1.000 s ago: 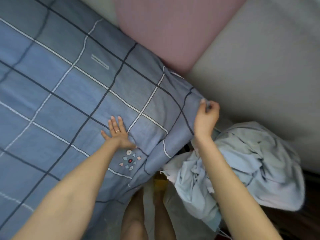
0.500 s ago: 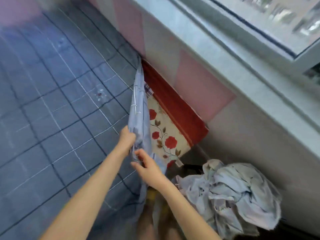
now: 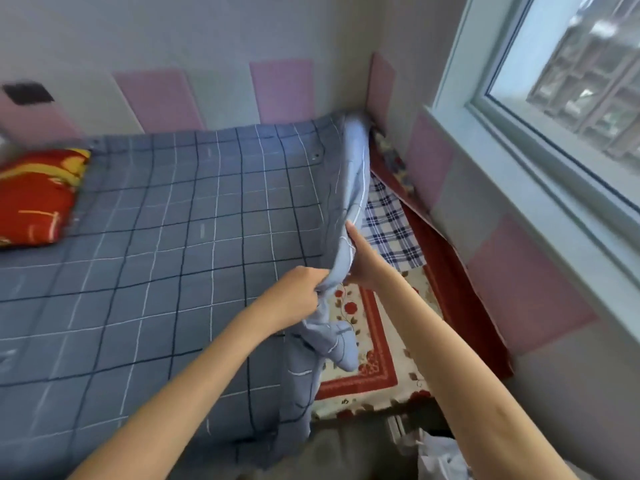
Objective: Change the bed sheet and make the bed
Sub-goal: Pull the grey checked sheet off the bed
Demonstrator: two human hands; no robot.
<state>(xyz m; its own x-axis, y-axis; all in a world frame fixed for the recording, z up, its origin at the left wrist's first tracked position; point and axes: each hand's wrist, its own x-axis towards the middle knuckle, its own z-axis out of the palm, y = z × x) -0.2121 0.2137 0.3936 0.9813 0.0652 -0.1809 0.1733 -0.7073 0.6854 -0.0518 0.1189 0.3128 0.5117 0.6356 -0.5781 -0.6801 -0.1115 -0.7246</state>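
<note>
We are mid-fitting: the blue checked bed sheet (image 3: 173,258) covers most of the bed, its window-side edge lifted off the red floral mattress (image 3: 367,344). Our left hand (image 3: 301,289) grips the bunched edge; our right hand (image 3: 360,261) lays straight fingers against the fold. Next, we judge, comes pulling it across and tucking it in.

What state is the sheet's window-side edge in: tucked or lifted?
Lifted: left hand grips the sheet, right hand supports it, plaid cloth bared beneath.
</note>
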